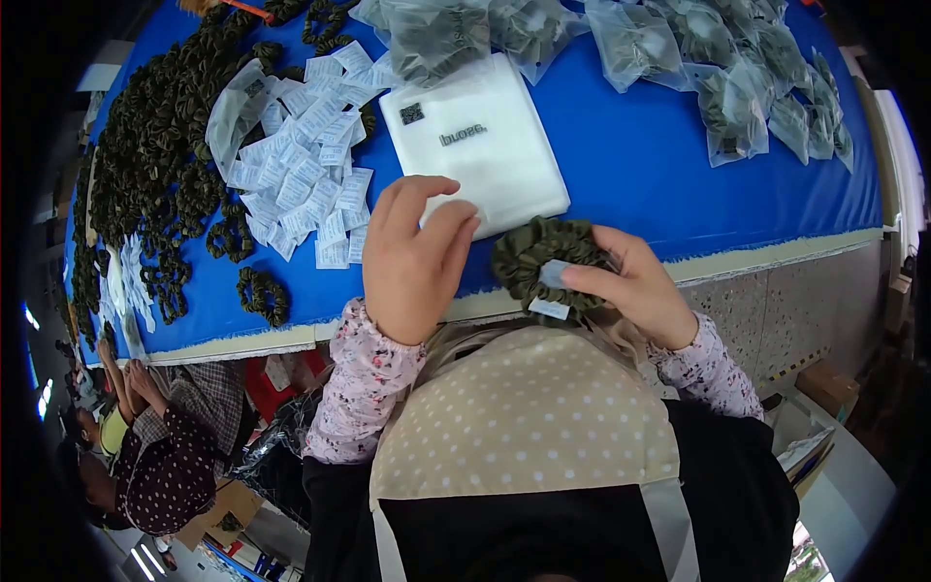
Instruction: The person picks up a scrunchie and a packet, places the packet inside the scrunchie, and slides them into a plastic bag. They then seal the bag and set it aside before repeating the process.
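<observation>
The right hand (640, 291) is clamped on a gathered dark green scrunchie (527, 257), thumb pressed flat across its face and the other fingers bent behind it; whether this is one piece or several held together, I cannot tell. Under the thumb tip lies a small pale grey-blue piece (553, 274), and a white label (550, 308) sticks out at the lower rim. The right forearm comes in from the lower right, its wrist slanting up and inward, so the scrunchie sits at the table's near edge, just in front of the body.

The left hand (412, 254) is raised back-up, the wrist nearly upright above its floral sleeve (369, 383), with fingers loosely bent and parted, pointing right. It hangs over the near left corner of a stack of white bags (514, 160) with dark printing; whether the fingertips touch the stack, I cannot tell.

Farther out on the blue table (621, 170), small printed packets (305, 165) lie heaped to the left, a single loose scrunchie (262, 297) near them and a large pile of scrunchies (160, 126) beyond. Filled bags (635, 48) lie along the far side and to the right. At far left, another person (165, 475) sits near the table's edge
</observation>
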`<state>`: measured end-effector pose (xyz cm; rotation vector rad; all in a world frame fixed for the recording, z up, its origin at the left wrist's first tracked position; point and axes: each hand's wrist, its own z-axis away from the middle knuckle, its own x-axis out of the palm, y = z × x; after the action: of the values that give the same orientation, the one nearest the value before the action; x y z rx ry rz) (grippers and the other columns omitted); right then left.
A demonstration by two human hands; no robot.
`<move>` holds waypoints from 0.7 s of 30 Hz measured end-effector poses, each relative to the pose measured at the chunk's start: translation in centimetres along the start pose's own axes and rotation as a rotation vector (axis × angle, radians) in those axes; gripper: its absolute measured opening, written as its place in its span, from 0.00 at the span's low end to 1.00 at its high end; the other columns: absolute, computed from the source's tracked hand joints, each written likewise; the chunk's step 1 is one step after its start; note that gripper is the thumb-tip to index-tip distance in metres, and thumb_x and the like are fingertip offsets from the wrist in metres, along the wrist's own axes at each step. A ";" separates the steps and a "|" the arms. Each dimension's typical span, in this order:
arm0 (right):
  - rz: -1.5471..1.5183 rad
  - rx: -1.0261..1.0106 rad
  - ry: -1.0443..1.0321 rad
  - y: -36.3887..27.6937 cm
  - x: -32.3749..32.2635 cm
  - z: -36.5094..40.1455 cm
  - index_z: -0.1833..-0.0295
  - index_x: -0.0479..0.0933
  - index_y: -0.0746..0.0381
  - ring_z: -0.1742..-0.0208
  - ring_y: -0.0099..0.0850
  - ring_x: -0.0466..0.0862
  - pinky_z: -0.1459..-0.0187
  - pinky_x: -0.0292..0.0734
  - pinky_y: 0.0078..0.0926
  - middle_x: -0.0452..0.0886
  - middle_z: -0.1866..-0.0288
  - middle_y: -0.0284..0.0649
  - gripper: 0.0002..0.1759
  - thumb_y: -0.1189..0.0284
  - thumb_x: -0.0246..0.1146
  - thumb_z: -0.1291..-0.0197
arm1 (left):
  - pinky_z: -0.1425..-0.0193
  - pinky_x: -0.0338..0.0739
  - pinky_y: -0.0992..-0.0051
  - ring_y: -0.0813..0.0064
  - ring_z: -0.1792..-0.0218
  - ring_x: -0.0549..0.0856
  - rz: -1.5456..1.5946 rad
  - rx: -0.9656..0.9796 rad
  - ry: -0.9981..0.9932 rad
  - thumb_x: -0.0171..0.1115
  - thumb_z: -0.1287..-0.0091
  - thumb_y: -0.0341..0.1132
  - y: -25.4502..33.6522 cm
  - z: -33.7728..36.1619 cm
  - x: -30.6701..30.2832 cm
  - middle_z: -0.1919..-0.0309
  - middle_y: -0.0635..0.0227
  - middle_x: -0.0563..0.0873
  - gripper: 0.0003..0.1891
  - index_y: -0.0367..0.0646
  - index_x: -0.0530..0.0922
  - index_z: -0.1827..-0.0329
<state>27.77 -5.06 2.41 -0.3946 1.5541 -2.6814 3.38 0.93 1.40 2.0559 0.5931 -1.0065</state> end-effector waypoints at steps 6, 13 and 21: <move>-0.057 -0.057 0.116 0.2 -1.0 0.8 0.45 0.81 0.71 0.56 0.24 0.86 0.51 0.80 0.19 0.89 0.52 0.42 0.16 0.74 0.70 0.35 | 0.42 0.80 0.64 0.60 0.44 0.83 -0.189 -0.001 0.015 0.68 0.39 0.26 -1.0 1.9 2.6 0.43 0.64 0.82 0.16 0.45 0.85 0.47; -0.140 0.005 0.110 -1.6 0.6 1.1 0.44 0.80 0.71 0.60 0.23 0.84 0.55 0.79 0.17 0.88 0.55 0.40 0.16 0.74 0.69 0.34 | 0.40 0.80 0.65 0.58 0.40 0.82 -0.318 -0.041 0.113 0.68 0.41 0.25 0.2 1.7 3.6 0.39 0.64 0.82 0.23 0.44 0.83 0.40; -0.196 0.152 0.034 -2.0 2.1 -1.1 0.53 0.80 0.67 0.78 0.14 0.69 0.75 0.62 0.11 0.79 0.72 0.29 0.13 0.68 0.69 0.33 | 0.40 0.81 0.70 0.60 0.39 0.83 -0.272 -0.048 0.023 0.64 0.42 0.20 2.1 0.8 1.5 0.30 0.62 0.78 0.31 0.41 0.79 0.31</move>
<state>25.70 -3.40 4.08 -0.5239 1.3726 -2.9430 5.26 -0.88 0.75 1.9826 0.9193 -1.1117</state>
